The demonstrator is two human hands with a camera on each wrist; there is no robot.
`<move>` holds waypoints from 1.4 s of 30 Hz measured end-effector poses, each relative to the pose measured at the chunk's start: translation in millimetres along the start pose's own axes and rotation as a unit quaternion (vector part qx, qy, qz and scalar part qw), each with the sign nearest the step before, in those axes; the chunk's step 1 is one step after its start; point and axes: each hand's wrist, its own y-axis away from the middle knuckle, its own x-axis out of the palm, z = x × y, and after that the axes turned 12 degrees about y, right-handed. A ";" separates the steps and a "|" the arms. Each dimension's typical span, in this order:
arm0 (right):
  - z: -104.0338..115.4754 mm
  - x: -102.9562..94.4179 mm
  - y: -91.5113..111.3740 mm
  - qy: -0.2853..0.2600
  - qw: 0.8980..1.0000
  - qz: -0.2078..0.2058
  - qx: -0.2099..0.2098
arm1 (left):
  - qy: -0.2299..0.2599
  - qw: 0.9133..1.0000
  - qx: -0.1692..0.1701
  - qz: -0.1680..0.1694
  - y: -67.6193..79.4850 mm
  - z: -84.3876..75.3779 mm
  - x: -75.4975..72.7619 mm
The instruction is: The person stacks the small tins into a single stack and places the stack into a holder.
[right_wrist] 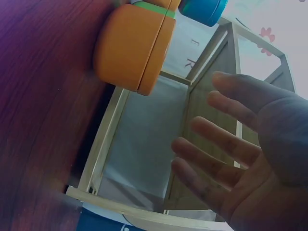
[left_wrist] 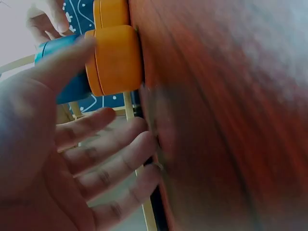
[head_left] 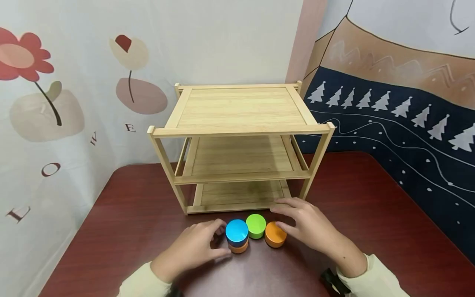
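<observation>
Left hand (head_left: 196, 245): fingers loosely bent, wide gap between thumb and index, nothing in grip, just to the left of a two-high stack. Blue container (head_left: 236, 231) on top, orange container (head_left: 238, 249) underneath, both upright on the dark red worktop (head_left: 122, 239). Stack to the right of that hand, facing the thumb-index gap; contact unclear, thumb tip overlapping the lower orange in left wrist view. Right hand (head_left: 309, 225): fingers extended, thumb well away from the rest, holding nothing. Second orange container (head_left: 275, 236) to the left of that hand, near the thumb; slightly overlapped by thumb tip in head view, apart from it in right wrist view. Green container (head_left: 256, 225) between stack and second orange container, a bit farther back, very near both; touching or not, hard to say. Nearer to stack: left hand. Nearer to second orange container: right hand. Green container in the middle, outside both grasps. Long axis: none worth noting, all short and round, standing upright, approachable alike from either side. Beyond the row: three-tier wooden rack (head_left: 237, 131), lower front rail just behind green container.
</observation>
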 end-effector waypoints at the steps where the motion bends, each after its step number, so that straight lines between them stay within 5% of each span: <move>1: 0.0 -0.2 -0.1 0.000 1.000 0.004 -0.001 | -0.006 1.000 0.001 -0.001 0.3 0.1 0.5; 12: -2.9 1.1 -0.9 -0.019 0.998 0.049 -0.025 | -0.048 0.998 0.030 -0.007 0.1 0.3 4.4; 42: -5.4 5.8 -1.2 -0.028 0.990 0.106 -0.083 | -0.056 0.998 0.012 0.025 1.5 0.5 4.5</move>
